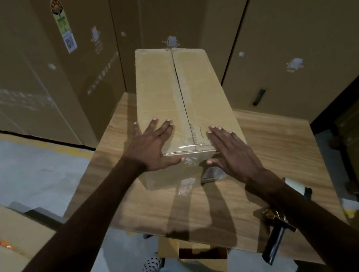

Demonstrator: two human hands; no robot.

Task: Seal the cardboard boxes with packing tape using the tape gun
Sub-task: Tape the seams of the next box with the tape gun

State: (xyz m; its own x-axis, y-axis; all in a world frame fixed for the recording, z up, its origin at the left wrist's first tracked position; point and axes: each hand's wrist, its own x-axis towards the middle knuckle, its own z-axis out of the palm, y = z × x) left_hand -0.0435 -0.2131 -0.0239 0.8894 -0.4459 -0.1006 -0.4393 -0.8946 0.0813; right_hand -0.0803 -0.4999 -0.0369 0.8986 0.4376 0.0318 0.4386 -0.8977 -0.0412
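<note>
Box [182, 101] on table [271, 143], centre seam looks taped; my left hand [152, 148] and right hand [228, 148] press spread flat at its near end, tape gun [276, 243] lying near right.

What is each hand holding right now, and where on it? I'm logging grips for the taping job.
Nothing is gripped. The left hand and right hand lie flat, fingers straight, on the near end of the cardboard box. The tape gun lies unheld on the table.

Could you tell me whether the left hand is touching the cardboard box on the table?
Touching. The head view shows the left hand lying flat, fingers spread, on the cardboard box top near its front edge, thumb along the corner, with no gap visible.
</note>
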